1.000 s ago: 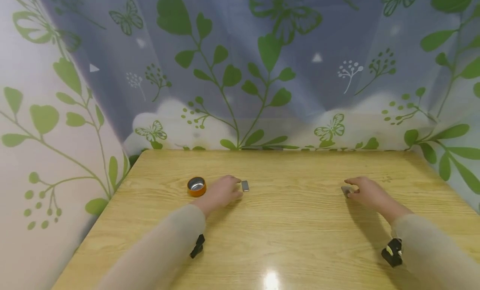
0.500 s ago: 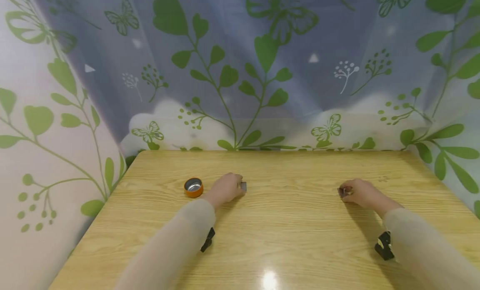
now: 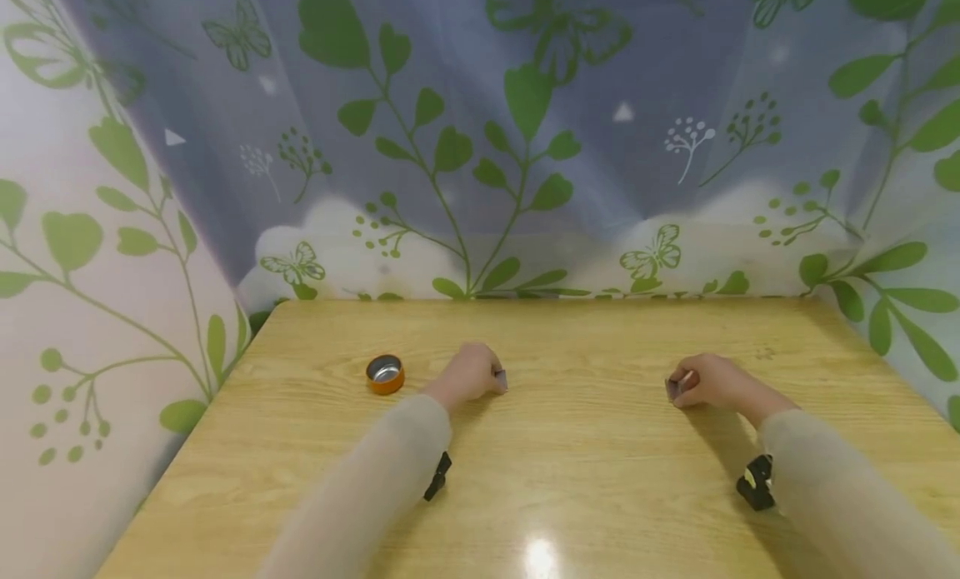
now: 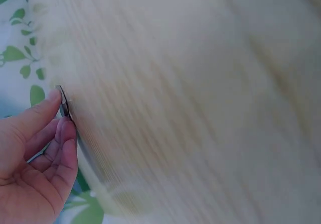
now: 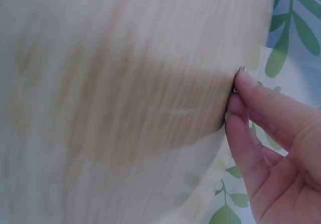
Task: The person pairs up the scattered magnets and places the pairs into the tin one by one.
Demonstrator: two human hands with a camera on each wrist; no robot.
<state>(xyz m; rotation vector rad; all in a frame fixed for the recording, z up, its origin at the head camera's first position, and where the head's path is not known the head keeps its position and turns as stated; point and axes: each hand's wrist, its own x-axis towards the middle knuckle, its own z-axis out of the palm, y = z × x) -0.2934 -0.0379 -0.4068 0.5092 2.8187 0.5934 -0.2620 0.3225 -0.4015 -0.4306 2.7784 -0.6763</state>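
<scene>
From here I see the left hand (image 3: 472, 372) pinch a thin grey plate (image 3: 502, 381), its visible edge slanting eleven to five o'clock in its wrist view; the right hand (image 3: 708, 379) pinches a second grey plate (image 3: 672, 391), slanting one to seven. Both are toward three o'clock from the orange bowl (image 3: 386, 387).

A wood-look table (image 3: 577, 437) is closed in at the back and sides by cloth (image 3: 465, 187) with green leaves and butterflies; the kind of room cannot be told.
</scene>
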